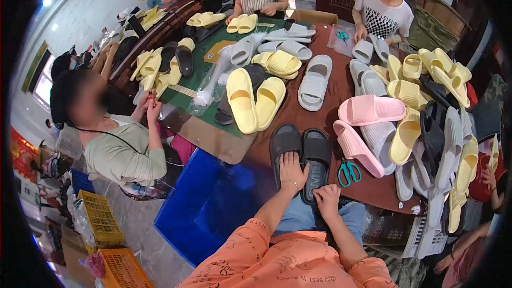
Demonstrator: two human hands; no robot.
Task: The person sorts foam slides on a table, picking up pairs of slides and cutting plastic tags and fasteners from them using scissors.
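Observation:
A pair of black slide slippers lies side by side at the near edge of the table, toes pointing away from me. My left hand (293,172) rests on the left black slipper (284,140), its fingers stretched out flat over the footbed and reaching the strap. At the heel of the right black slipper (316,146), my right hand (327,198) has its fingers bent around the edge. Raised letters show on that slipper's footbed. Teal-handled scissors (349,173) lie just to the right of it.
Pink slippers (372,110) and a heap of yellow, grey and black ones cover the right side. Yellow slippers (241,100) and a grey slipper (314,82) lie ahead. A blue bin (186,210) stands at my left. Several people sit around the table (274,120).

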